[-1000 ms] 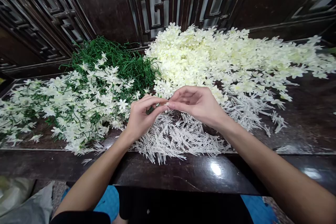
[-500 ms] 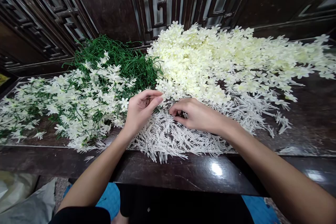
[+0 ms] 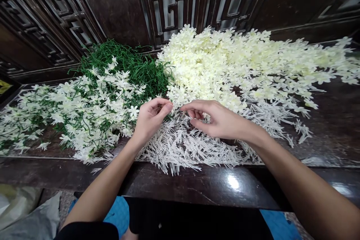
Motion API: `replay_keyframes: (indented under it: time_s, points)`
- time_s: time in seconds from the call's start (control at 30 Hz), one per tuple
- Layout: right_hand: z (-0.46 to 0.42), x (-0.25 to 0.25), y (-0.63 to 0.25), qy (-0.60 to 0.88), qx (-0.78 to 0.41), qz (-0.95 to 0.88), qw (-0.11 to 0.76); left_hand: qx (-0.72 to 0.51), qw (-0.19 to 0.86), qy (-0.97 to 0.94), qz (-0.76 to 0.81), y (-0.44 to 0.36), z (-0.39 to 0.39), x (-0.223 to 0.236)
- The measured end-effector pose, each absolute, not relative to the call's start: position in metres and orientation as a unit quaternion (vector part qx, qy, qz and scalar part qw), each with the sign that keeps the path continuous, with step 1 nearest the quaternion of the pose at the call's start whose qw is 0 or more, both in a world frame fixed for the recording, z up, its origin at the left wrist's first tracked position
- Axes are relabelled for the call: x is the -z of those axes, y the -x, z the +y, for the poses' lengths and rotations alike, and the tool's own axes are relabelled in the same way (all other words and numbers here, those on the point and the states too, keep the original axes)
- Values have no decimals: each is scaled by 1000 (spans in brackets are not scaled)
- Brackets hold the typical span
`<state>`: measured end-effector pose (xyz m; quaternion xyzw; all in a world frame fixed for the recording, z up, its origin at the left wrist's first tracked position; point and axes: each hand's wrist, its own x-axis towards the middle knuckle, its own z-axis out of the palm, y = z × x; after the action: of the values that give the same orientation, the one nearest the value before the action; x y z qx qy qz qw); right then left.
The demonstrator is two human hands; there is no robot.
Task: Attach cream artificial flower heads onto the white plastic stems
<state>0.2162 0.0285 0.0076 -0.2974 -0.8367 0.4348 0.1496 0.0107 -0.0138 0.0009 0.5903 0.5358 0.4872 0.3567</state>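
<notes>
My left hand (image 3: pixel 152 118) is closed in a pinch, thumb against forefinger, just right of the assembled white flowers. Whatever is between those fingertips is too small to make out. Facing it, my right hand (image 3: pixel 218 120) hovers over the heap with thumb and fingers apart, and I see nothing in it. Beneath both hands lies a heap of thin white plastic stamens (image 3: pixel 182 150). Behind the right hand spreads a large pile of loose cream-white artificial petals (image 3: pixel 213 63). Green plastic stems (image 3: pixel 126 63) are bunched behind the left hand.
White flowers on green stems (image 3: pixel 84 116) cover the left side of the dark wooden bench (image 3: pixel 197 185). A carved wooden lattice back (image 3: pixel 174 3) rises behind the piles. Pale bags (image 3: pixel 30 217) lie on the floor at lower left.
A second ago both hands' fingertips met over a small white piece. They parted, the right hand dipping towards the stamens, and its fingers have since spread. The left has stayed near the same spot.
</notes>
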Motion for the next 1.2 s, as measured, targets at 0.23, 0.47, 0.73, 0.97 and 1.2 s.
replay_keyframes:
  time_s: [0.23,0.47,0.73,0.97,1.2]
  points:
    - [26,-12,-215,255,-531,-773,232,-482,407,-575,522,-10,-15,0]
    - [18,-8,-204,281,-485,-720,410,-464,469,-559,503,-11,-17,0]
    - [14,-6,-200,287,-386,-738,474,-466,493,-560,477,-10,-17,-2]
    - [13,-2,-198,258,-368,-759,471,-460,483,-580,467,-11,-18,-1]
    - [15,1,-197,249,-374,-763,465,-448,454,-599,484,-12,-17,-4]
